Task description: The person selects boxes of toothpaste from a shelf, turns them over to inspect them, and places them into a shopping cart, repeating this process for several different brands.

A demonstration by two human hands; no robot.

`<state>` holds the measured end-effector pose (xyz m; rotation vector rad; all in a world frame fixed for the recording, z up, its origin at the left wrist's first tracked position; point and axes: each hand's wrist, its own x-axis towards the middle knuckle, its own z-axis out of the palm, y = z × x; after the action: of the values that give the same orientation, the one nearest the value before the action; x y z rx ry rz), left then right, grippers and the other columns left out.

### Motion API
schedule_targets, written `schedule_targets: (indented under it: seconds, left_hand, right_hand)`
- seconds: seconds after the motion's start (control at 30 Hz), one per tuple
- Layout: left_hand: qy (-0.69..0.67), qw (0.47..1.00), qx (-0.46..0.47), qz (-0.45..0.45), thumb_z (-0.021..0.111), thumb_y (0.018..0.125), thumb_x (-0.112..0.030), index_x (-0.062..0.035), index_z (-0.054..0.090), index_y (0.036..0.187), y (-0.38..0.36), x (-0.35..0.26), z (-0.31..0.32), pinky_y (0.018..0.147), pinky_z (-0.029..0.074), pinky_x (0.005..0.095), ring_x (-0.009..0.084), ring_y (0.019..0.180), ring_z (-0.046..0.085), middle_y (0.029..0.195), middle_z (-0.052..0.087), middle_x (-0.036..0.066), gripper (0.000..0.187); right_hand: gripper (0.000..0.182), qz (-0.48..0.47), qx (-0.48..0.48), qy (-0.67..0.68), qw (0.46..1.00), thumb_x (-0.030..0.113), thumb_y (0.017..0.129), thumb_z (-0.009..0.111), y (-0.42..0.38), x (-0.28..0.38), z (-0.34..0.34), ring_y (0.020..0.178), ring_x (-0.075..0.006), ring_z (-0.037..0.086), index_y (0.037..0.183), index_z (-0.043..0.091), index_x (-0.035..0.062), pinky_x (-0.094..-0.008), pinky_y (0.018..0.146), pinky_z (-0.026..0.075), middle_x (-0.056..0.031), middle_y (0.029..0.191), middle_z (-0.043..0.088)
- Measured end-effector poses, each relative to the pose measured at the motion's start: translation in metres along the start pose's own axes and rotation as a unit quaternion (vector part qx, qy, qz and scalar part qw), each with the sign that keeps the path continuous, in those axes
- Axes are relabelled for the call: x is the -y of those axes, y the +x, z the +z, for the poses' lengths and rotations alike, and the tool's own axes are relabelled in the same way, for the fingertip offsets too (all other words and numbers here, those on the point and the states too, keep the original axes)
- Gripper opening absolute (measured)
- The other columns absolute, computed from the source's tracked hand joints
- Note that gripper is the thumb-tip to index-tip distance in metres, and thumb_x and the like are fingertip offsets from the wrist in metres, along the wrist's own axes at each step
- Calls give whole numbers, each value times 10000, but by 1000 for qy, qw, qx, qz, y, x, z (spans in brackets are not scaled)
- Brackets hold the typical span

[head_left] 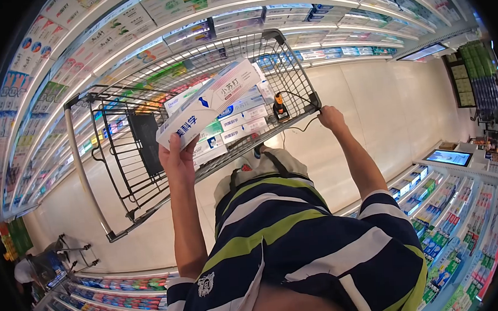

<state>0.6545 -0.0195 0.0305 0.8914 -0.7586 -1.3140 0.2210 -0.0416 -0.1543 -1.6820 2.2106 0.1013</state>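
Note:
My left hand (178,157) is closed around one end of a long white and pink toothpaste box (211,103), which it holds tilted above the shopping cart (143,196). Under that box, several more toothpaste boxes (244,122) lie in the cart, partly covered by it. Just outside the cart's far right corner is my right hand (331,118), its fingers closed on a thin black cable (304,129). A black and orange handheld device (280,105) stands inside the cart's right end, near the cable.
Shelves of boxed toothpaste (121,26) curve along the far side, close behind the cart. More stocked shelves (452,211) stand at the lower right, with a lit screen (448,157) above them. Another person (27,271) is at the lower left beside a second cart (56,261).

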Motion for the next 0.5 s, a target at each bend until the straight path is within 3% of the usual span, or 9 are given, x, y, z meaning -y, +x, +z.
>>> schedule_targets:
  seconds: [0.13,0.23,0.5]
  left_hand:
    - [-4,1000,-5,-1,591,902,-255,17,444,1224,-3,0,-1,856,539,349,224,1021,602,1119,593,135,447]
    - [-16,1000,-10,-1,578,907,-220,18,438,1224,-3,1,-2,854,545,363,232,1013,605,1121,585,146,420]
    - [-33,999,-10,2,570,910,-190,22,429,1227,-3,1,1,855,550,374,238,1010,607,1126,575,155,407]
  right_hand:
    - [242,-24,-16,19,999,216,768,554,-11,10,-4,858,-382,633,853,647,9,-470,751,515,-221,873,652]
    - [225,-85,29,40,995,220,717,554,-22,24,-9,808,-389,633,748,655,22,-465,729,518,-224,783,646]
    - [243,-185,72,67,978,279,736,578,-56,66,-9,760,-370,631,745,675,56,-465,685,509,-191,756,648]
